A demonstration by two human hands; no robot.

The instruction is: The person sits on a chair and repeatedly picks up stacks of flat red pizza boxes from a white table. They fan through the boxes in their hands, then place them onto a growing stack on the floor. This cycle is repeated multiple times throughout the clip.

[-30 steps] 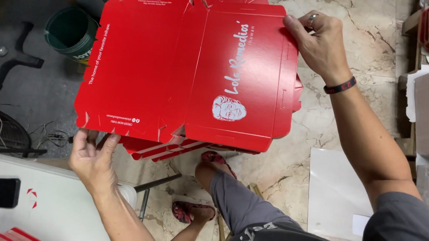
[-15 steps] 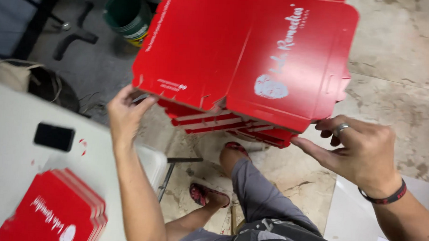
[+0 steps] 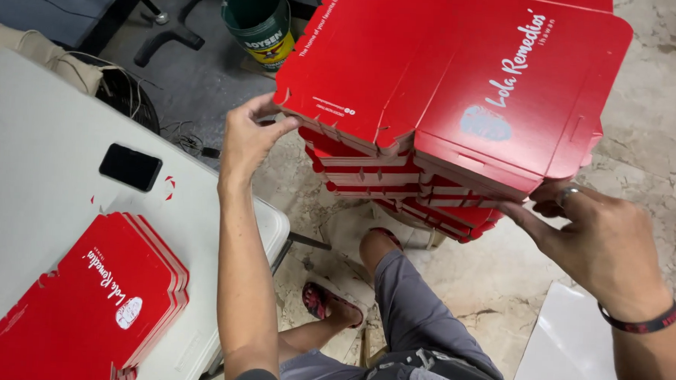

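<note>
I hold the stack of flat red box blanks (image 3: pixel 446 104) up over the floor — my left hand (image 3: pixel 246 138) pinches its near-left edge, my right hand (image 3: pixel 598 236) closes fingers under the near-right corner. I judge I'm squaring the pile — evening the edges comes next.

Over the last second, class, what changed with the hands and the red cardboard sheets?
The right hand came down from the far top corner of the stack of red cardboard sheets to its near edge, fingers under it. The left hand stayed gripping the left edge. The view swung left, bringing in the white table, a black phone and a second red stack.
</note>
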